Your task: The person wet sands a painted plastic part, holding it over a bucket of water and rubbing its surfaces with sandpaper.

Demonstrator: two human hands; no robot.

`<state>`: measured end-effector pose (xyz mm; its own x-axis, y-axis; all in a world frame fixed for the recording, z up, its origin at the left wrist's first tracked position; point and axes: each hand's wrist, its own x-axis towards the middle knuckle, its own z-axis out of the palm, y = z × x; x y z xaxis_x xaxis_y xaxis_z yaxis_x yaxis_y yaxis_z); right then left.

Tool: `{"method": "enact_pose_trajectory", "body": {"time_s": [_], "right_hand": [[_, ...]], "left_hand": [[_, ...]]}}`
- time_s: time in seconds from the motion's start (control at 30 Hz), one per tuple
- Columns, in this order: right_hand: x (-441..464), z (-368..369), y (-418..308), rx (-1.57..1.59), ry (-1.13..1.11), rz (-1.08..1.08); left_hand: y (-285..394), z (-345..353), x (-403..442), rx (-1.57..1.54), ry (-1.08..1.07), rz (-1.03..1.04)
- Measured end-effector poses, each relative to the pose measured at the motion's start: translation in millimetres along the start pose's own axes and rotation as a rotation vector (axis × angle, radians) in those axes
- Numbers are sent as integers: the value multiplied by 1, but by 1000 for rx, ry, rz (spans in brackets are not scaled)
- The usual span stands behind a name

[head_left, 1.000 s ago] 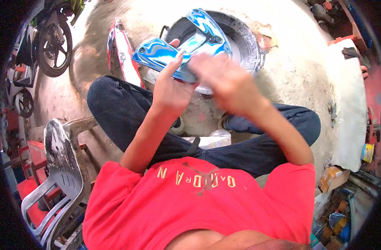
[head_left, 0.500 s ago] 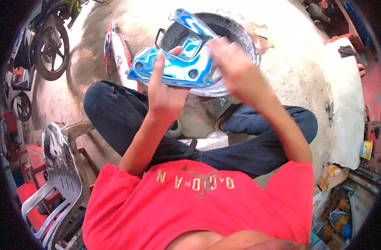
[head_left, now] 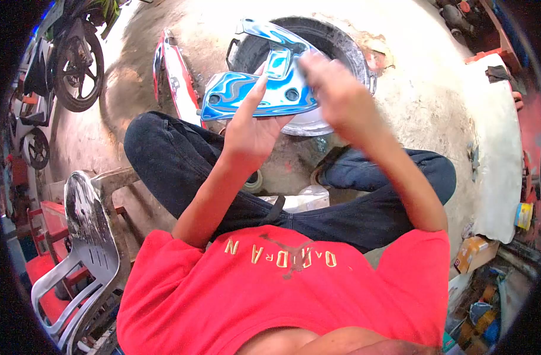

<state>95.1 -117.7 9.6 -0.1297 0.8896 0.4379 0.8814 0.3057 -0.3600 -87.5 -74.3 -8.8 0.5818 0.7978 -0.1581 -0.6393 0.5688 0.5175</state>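
Observation:
A glossy blue-and-white motorcycle fairing panel (head_left: pixel 229 97), with round holes and an upper arm, is held up over a black tub (head_left: pixel 358 59). My left hand (head_left: pixel 250 130) grips its lower edge, thumb across the front face and the other fingers behind it. My right hand (head_left: pixel 347 97) is against the panel's right side, its fingers curled and blurred by motion. Something dark shows at those fingertips, too smeared to name.
A red-and-white panel (head_left: pixel 177 83) lies on the floor left of the tub. A grey plastic chair (head_left: pixel 93 254) stands at left, below a motorcycle wheel (head_left: pixel 79 71). At right are a long whitish covered surface (head_left: pixel 495 154) and a cardboard box (head_left: pixel 475 253).
The panel and my left hand have shifted slightly right in view, and the panel is tilted a little differently. My right hand still moves at its right side.

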Motion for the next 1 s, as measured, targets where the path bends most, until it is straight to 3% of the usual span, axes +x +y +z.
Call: {"method": "enact_pose_trajectory", "body": {"time_s": [0.03, 0.07, 0.2, 0.33, 0.53, 0.57, 0.67, 0.83, 0.9, 0.93, 1.0], "right_hand": [[6, 3, 18, -60, 95, 32], [-4, 6, 18, -49, 36, -2], [-21, 9, -41, 33, -21, -271], [2, 1, 28, 39, 9, 67], [-23, 7, -33, 13, -59, -343], [-20, 5, -23, -22, -44, -340], [0, -2, 19, -108, 104, -33], [-24, 6, -45, -25, -30, -433], [-15, 0, -25, -45, -29, -364], [-9, -4, -10, -51, 17, -259], [4, -10, 12, -68, 106, -59]], "left_hand": [[-2, 1, -1, -1, -17, -2], [-3, 2, -2, -2, -34, -6], [-8, -14, -3, 188, -114, 92], [-2, 3, -3, 14, -82, 1], [8, -16, 2, -130, -111, -19], [9, -14, 0, -85, -107, 6], [11, 1, -1, -2, -83, 59], [13, -14, 6, -9, -49, 67], [13, -19, 4, -79, -6, 30], [13, -2, 3, -8, -107, 89], [16, 4, 4, -20, -92, 83]]}}
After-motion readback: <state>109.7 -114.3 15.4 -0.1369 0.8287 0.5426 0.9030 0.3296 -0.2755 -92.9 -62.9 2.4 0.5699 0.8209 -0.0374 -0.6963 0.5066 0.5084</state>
